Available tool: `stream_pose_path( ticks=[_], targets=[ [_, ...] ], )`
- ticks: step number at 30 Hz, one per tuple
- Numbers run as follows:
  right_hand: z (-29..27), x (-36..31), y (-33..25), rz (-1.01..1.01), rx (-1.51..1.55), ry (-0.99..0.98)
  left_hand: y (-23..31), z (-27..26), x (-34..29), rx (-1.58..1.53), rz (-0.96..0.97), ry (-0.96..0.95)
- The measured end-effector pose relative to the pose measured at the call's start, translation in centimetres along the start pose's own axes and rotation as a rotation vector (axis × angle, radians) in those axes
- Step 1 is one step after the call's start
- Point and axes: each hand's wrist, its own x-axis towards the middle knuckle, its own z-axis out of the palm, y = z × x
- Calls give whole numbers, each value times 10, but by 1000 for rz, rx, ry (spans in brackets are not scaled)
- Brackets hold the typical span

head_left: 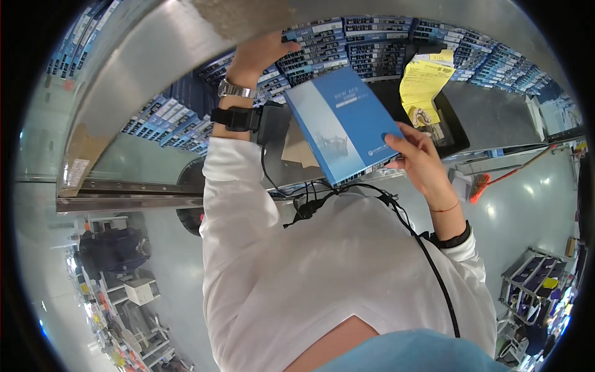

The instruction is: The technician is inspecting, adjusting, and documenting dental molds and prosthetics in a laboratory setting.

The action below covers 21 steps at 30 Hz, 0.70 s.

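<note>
My right hand (418, 158) grips a flat blue box (356, 115) by its lower right corner, thumb on the cover. The box is tilted, with a pale picture panel along its left side. My left hand (263, 57) reaches up to the stacked blue boxes (316, 46) at the far side of the shelf. Its thumb is stretched out toward the stack; the other fingers are mostly hidden behind the metal beam. Right of the held box, a black tray (455, 121) carries a yellow paper slip (426, 84) and a small clear bag (423, 116) with pale pieces.
A metal beam (139, 68) crosses above my left arm. More blue box stacks (505, 65) line the back right of the metal shelf (489, 115). Brown cardboard (299, 149) lies under the held box. Black cables (396, 204) hang across my chest. An orange broom (478, 186) is beyond the shelf.
</note>
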Motion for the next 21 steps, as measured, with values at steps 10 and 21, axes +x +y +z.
stream_pose_path(
  ticks=[10, 21],
  targets=[
    [-39, 43, 103, 142, -142, 141, 174, 4, -100, -326, -523, 268],
    [-38, 43, 94, -22, -418, -33, 251, 33, -190, -554, -620, -12]
  ],
)
